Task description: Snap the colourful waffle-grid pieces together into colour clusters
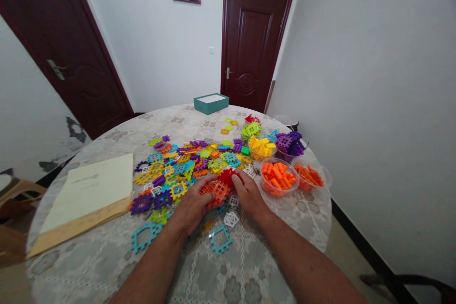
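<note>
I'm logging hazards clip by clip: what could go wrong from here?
The right hand is close to the near bowl of orange pieces, so a sideways swing might knock it.

The outer orange bowl stands near the table's right edge and could be pushed off.

If the left hand drops its orange grid pieces, they might get lost in the crowded pile.

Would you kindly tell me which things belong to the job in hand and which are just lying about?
Apparently in the job:
orange pieces, in the left hand
red piece, in the right hand
scattered mixed pieces
tubs of pieces

Apparently just lying about:
teal box
cream paper
</note>
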Motion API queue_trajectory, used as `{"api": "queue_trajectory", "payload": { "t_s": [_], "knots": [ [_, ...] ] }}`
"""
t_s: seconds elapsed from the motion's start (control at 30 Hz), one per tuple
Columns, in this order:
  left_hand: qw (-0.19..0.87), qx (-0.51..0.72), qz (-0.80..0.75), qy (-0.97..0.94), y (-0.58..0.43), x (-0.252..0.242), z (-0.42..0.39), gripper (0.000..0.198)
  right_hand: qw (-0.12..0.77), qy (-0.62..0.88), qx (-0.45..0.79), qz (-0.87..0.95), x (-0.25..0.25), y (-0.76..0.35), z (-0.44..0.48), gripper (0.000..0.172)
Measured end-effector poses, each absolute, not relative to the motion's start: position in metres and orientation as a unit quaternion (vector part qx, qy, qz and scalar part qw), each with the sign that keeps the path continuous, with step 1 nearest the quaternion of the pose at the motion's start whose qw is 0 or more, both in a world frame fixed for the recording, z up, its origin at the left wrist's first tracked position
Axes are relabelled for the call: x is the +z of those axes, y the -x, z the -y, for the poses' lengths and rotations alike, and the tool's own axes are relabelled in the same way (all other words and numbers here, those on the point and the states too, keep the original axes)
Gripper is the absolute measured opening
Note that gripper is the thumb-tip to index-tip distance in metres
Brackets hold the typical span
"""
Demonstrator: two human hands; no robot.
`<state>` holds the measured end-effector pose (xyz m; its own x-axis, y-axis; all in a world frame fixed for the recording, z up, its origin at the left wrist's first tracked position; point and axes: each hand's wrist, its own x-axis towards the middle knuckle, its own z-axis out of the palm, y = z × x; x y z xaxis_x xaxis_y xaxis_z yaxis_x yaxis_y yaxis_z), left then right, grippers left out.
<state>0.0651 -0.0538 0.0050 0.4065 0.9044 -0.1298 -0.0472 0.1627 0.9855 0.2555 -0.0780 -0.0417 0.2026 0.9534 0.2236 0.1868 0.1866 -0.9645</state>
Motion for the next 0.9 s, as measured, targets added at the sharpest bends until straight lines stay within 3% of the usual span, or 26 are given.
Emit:
{"api": "queue_trajectory", "payload": {
  "t_s": [0.33, 0.5, 0.6, 0.73, 0.9],
  "knots": [
    [0.725, 0.403, -0.356, -0.431, -0.064, 0.008, 0.054, 0.052, 0.528, 0.595, 0.234, 0.559, -0.021, -0.25, 0.093, 0.031],
    [0.731, 0.463, -0.33, -0.377, -0.06, 0.006, 0.047, 0.066, 0.475, 0.592, 0.253, 0.6, 0.031, -0.252, 0.116, 0.033],
    [0.728, 0.494, -0.338, -0.335, -0.058, 0.006, 0.044, 0.07, 0.436, 0.598, 0.18, 0.648, 0.076, -0.271, 0.114, 0.039],
    [0.716, 0.512, -0.366, -0.302, -0.058, 0.002, 0.041, 0.056, 0.42, 0.638, 0.047, 0.643, 0.126, -0.326, 0.062, 0.032],
    [0.711, 0.501, -0.378, -0.316, -0.057, 0.0, 0.04, 0.055, 0.383, 0.742, 0.061, 0.547, 0.15, -0.414, -0.047, 0.034]
  ]
}}
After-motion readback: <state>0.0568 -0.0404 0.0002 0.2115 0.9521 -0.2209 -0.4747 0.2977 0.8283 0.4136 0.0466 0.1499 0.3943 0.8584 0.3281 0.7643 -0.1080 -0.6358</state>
